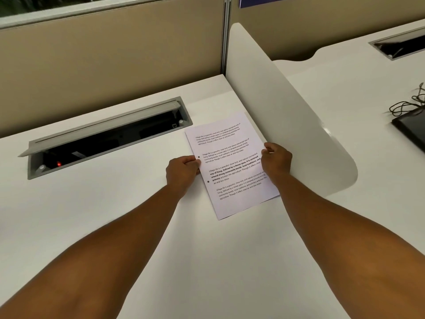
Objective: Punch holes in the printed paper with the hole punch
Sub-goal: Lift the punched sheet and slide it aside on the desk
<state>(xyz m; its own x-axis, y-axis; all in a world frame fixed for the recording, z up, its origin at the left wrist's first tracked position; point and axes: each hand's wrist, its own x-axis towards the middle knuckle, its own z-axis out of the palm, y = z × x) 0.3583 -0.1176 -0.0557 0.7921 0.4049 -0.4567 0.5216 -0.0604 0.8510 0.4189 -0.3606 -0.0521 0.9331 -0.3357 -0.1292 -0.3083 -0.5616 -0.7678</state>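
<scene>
White desk (138, 226) under my arms, and going from the left: the grey cable hatch (105, 137) sunk into it stands with its lid propped open. Inside I can make out a small red light, a socket at the far end and dark space, little else.

Next, my left hand (182, 174) pinches the left edge of the printed paper (232, 166), thumb on top, just beside two dark round holes (199, 157) along that margin. The sheet lies near the white divider (299, 125), its far end curling up a little. My right hand (276, 163) grips the opposite edge, fingers curled over it.

Since the margin already shows two holes, I judge the punching done and this to be the checking or setting-down step. No hole punch is in view, so a further punch would mean finding it first.

Far right, on the neighbouring desk, a black tablet (411, 127) and tangled cable (409, 102).
</scene>
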